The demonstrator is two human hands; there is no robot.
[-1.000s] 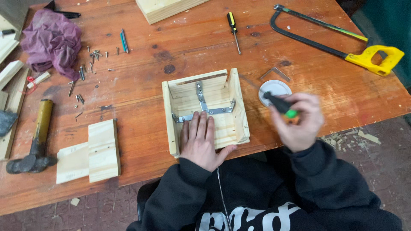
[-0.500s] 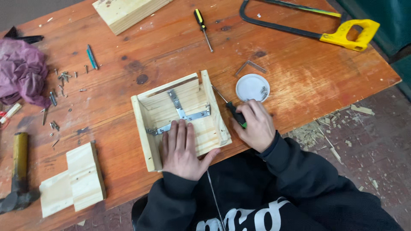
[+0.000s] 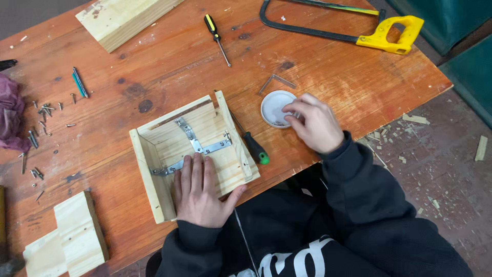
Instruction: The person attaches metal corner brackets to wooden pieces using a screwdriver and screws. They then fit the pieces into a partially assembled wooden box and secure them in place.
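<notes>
The right hand point(image 3: 312, 123) has let go of the green-tipped screwdriver point(image 3: 252, 146), which now lies beside the wooden box frame point(image 3: 192, 154), and its fingertips are now pinching inside the white lid point(image 3: 274, 105), probably for a screw; I cannot tell if one is held. The left hand point(image 3: 200, 192) lies flat and open inside the frame, near the metal brackets point(image 3: 197, 146). It seems best to keep this pressure firm.

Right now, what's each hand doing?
Left hand: open, flat on the wooden box.
Right hand: fingertips in the white dish; grip cannot be told.
</notes>
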